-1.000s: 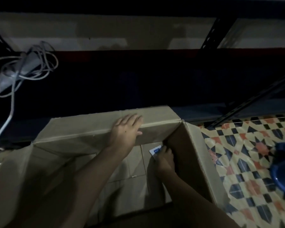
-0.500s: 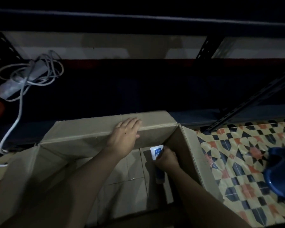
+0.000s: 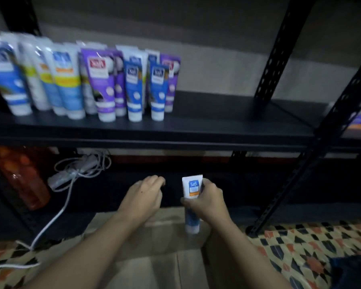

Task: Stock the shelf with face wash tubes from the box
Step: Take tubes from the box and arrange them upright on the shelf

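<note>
Now holds a face wash tube (image 3: pixel 193 187) cap-down in the right grip (image 3: pixel 209 202) above the box (image 3: pixel 161 233), seemingly to match the row (image 3: pixel 104 84) standing on the shelf (image 3: pixel 217 122); left grip (image 3: pixel 143 197) loosely curled, holding nothing.

On the shelf (image 3: pixel 196 122) we count at least ten standing face wash tubes (image 3: pixel 101 84), three of them purple, three dark blue, the rest pale blue or white; blur and overlap hide the exact total. We see one more Safi tube (image 3: pixel 192 187), held in the right hand (image 3: pixel 208 202), and one left hand (image 3: pixel 143 197), so two hands. There is one cardboard box (image 3: pixel 165 236), one white power strip (image 3: pixel 71 174), one orange bottle (image 3: pixel 23 180) and two perforated uprights (image 3: pixel 271 59) on the right
</note>
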